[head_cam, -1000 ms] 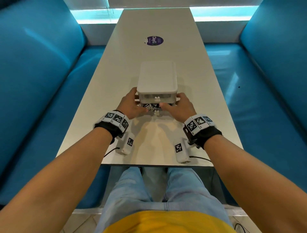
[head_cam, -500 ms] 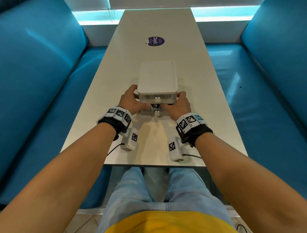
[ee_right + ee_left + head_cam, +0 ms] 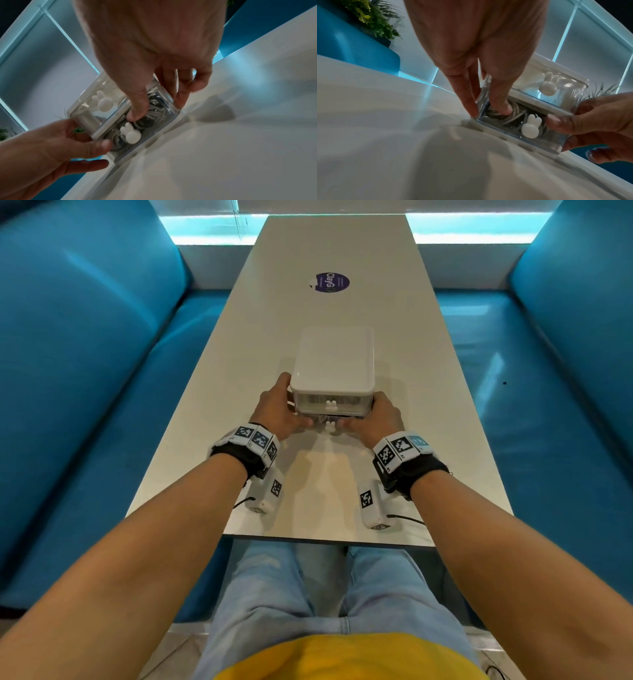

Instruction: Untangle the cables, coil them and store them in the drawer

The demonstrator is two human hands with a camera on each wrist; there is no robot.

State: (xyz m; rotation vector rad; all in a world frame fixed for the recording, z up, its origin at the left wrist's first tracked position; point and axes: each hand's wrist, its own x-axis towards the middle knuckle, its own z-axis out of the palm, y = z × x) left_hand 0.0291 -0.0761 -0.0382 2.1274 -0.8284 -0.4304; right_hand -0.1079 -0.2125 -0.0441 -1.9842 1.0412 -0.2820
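A small white drawer unit [image 3: 334, 361] stands mid-table with two clear drawers, each with a white bunny knob. The lower drawer [image 3: 330, 421] sticks out a little and holds coiled grey and black cables [image 3: 513, 116] [image 3: 145, 123]. My left hand [image 3: 277, 409] [image 3: 486, 108] pinches the drawer's left wall, one digit outside and one inside on the cables. My right hand [image 3: 380, 416] [image 3: 159, 108] pinches the right wall the same way, thumb on the coils near the lower knob [image 3: 130, 134]. The upper drawer [image 3: 547, 86] is closed.
The long white table [image 3: 325, 508] carries a purple round sticker [image 3: 331, 282] beyond the unit. Blue padded benches [image 3: 85, 371] [image 3: 565, 371] run along both sides. The table's near edge lies just behind my wrists. A green plant [image 3: 373, 20] stands behind the left bench.
The lower drawer has slid further into the unit, and less of the cables shows. Both hands have moved forward with it, toward the unit.
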